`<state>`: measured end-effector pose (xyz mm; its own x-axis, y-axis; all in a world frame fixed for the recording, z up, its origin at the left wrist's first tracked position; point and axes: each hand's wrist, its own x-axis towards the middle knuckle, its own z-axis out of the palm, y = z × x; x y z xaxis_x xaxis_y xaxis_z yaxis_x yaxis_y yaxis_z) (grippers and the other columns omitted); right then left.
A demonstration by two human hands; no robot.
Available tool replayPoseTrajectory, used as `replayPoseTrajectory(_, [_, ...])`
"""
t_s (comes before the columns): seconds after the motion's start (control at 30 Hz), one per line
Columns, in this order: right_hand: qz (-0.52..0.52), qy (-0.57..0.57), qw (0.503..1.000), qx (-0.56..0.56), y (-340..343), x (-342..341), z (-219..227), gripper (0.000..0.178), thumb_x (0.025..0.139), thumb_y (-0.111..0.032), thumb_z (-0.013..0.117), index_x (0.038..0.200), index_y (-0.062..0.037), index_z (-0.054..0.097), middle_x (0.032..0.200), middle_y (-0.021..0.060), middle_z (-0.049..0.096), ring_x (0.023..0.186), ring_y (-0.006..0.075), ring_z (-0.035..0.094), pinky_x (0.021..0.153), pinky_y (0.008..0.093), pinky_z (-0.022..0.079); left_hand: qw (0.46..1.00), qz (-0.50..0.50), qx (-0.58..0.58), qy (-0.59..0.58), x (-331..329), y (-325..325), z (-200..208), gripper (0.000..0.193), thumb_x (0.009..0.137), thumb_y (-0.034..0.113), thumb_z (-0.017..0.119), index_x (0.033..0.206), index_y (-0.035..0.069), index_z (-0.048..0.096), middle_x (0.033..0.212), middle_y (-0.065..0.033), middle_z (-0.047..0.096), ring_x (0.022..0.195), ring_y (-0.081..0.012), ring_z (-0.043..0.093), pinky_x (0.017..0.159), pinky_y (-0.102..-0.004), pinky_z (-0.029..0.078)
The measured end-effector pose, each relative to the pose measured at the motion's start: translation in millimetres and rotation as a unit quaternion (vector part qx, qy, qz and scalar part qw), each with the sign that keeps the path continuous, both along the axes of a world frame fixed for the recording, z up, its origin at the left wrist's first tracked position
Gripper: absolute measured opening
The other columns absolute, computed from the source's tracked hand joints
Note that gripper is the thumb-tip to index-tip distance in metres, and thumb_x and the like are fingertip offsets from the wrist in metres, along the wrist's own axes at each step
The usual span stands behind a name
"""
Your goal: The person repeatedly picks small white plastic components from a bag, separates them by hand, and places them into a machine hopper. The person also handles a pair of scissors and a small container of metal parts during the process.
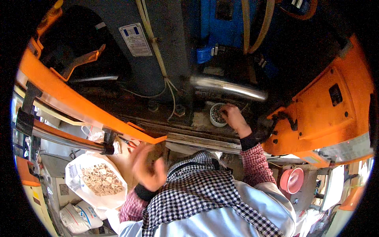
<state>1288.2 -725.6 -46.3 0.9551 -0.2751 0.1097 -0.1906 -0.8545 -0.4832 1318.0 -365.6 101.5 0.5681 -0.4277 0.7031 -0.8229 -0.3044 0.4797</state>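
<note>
My right hand reaches to a small white cup on the machine's ledge. Its fingers are drawn together, and the fingertips dip into small dark metallic pieces that fill the cup. What lies between those fingertips is mostly hidden. My left hand is beside the lower end of the orange guard, slightly blurred by motion. Its thumb stands apart from the fingers, and nothing shows in it. Next to it, on the left, a white bag stands open, full of small beige parts.
An orange guard slants along the left, and an orange panel flanks the right. A shiny metal rod crosses above the cup. Cables hang down the dark machine. A pink bowl sits at the lower right.
</note>
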Motion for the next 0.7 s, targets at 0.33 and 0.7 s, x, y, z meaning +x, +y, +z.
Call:
replayPoseTrajectory(0.33, [0.096, -0.149, 0.977, 0.121, 25, -7, 62, 0.011, 0.079, -0.003, 0.063, 0.09, 0.0003, 0.063, 0.085, 0.0134, 0.062, 0.08, 0.0293, 0.061, 0.07, 0.036, 0.05, 0.44, -0.308, -0.254, 0.804, 52, -199, -134, 0.044, 0.095, 0.037, 0.043, 0.111, -0.003, 0.048, 0.106, -0.013, 0.052, 0.103, -0.0226, 0.052, 0.093, -0.0366, 0.045])
replayPoseTrajectory(0.7, [0.061, -0.135, 0.98, 0.133, 8, -13, 49, 0.017, 0.08, -0.012, 0.06, 0.094, -0.0035, 0.065, 0.095, 0.0155, 0.065, 0.083, 0.0331, 0.063, 0.072, 0.0382, 0.051, 0.447, -0.237, -0.273, 0.818, 50, -212, -129, 0.025, 0.097, 0.017, 0.037, 0.107, -0.002, 0.051, 0.106, -0.0132, 0.055, 0.102, -0.0268, 0.054, 0.096, -0.0422, 0.045])
